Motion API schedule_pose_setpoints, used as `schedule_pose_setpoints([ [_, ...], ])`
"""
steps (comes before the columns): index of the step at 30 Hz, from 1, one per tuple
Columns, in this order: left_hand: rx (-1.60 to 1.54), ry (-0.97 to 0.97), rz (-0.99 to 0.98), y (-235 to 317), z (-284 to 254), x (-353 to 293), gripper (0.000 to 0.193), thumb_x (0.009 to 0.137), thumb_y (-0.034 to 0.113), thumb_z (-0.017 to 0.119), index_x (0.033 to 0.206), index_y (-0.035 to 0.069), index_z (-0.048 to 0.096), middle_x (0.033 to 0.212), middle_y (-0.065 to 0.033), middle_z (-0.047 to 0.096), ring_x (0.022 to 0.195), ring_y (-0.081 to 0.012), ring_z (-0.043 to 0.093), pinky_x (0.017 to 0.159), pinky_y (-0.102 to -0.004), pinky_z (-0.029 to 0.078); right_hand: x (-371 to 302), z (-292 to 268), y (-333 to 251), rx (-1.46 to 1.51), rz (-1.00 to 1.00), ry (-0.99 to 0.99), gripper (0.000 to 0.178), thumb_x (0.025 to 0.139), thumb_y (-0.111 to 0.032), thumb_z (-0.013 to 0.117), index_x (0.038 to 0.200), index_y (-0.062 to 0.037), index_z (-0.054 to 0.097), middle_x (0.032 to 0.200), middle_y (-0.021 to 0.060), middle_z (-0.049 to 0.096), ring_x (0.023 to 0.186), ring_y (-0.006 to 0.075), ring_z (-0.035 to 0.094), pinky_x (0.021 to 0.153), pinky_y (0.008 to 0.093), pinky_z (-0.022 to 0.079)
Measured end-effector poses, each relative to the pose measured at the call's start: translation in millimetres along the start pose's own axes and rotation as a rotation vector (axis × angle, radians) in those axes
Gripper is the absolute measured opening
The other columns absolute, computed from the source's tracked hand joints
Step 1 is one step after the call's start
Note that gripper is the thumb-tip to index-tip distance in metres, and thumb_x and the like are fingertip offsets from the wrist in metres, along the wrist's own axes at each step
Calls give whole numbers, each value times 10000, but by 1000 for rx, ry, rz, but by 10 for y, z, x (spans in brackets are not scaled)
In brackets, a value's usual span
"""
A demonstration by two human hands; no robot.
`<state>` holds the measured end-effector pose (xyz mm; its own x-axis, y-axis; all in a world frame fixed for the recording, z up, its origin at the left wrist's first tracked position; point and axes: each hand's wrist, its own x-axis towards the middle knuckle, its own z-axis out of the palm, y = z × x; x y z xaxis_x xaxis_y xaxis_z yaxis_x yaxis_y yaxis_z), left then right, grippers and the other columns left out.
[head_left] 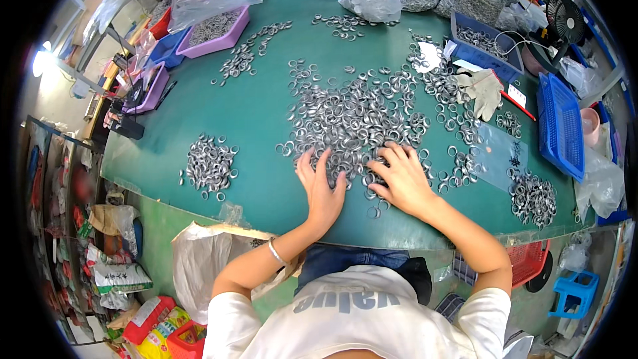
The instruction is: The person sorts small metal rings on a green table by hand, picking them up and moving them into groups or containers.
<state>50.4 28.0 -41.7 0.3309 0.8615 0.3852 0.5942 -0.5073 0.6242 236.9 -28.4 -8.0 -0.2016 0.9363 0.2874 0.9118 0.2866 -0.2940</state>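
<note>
A wide heap of grey metal rings (352, 110) is spread over the middle of the green table (179, 103). At the heap's near edge lies my left hand (321, 186), its fingers apart and touching the rings. To its right my right hand (403, 176) rests on the rings with fingers spread, and I see nothing gripped in it. The fingertips of both hands are partly sunk among the rings. A smaller pile of rings (210, 166) sits to the left, and another pile (533, 199) is near the right edge.
A pink tray (242, 26) of rings stands far left, a blue bin (488, 58) of rings far right. Nearby are a work glove (484, 93), a red pen (518, 106), a blue basket (560, 126) and a fan (565, 18). An open sack (206, 266) hangs by the near edge.
</note>
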Motion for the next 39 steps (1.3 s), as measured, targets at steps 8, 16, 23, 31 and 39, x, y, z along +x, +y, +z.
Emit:
schedule_pose_setpoints([
  [8, -168, -49, 195, 429, 401, 90, 380, 755, 39, 583, 1131, 65, 534, 1100, -125, 493, 1120, -319, 436, 1043, -531, 186, -311, -64, 91, -66, 112, 133, 340, 682, -212, 712, 979, -85, 602, 1056, 98, 531, 1096, 284, 453, 955, 475, 305],
  [16, -273, -108, 243, 645, 285, -6, 258, 796, 24, 562, 1054, 19, 573, 1077, -136, 522, 1045, -328, 495, 1020, -462, 307, -582, -160, 81, -42, 241, 252, 257, 689, -122, 697, 934, -78, 636, 1013, 86, 547, 1044, 272, 478, 945, 495, 298],
  [23, -408, -85, 69, 742, 60, -77, 228, 780, -15, 584, 1004, 15, 614, 1042, -131, 577, 962, -265, 564, 840, -326, 440, -616, -164, 86, 137, 312, 440, 124, 705, -13, 663, 828, -14, 646, 875, 94, 599, 900, 268, 550, 848, 365, 389],
  [31, -790, -227, -190, 818, 60, -271, 298, 831, 8, 557, 1129, 7, 556, 1021, -103, 568, 896, -155, 559, 761, -258, 448, -672, -113, -39, 976, 638, 692, 87, 810, 27, 610, 895, 11, 599, 815, 57, 605, 711, 111, 574, 663, 232, 462],
  [39, -1107, -743, -593, 614, -161, -520, 322, 926, 157, 499, 1191, -25, 518, 804, -39, 569, 633, -77, 487, 545, -190, 398, -807, -212, -660, 984, 524, 161, 191, 754, 3, 658, 938, -18, 613, 847, 51, 619, 749, 145, 564, 688, 268, 440],
])
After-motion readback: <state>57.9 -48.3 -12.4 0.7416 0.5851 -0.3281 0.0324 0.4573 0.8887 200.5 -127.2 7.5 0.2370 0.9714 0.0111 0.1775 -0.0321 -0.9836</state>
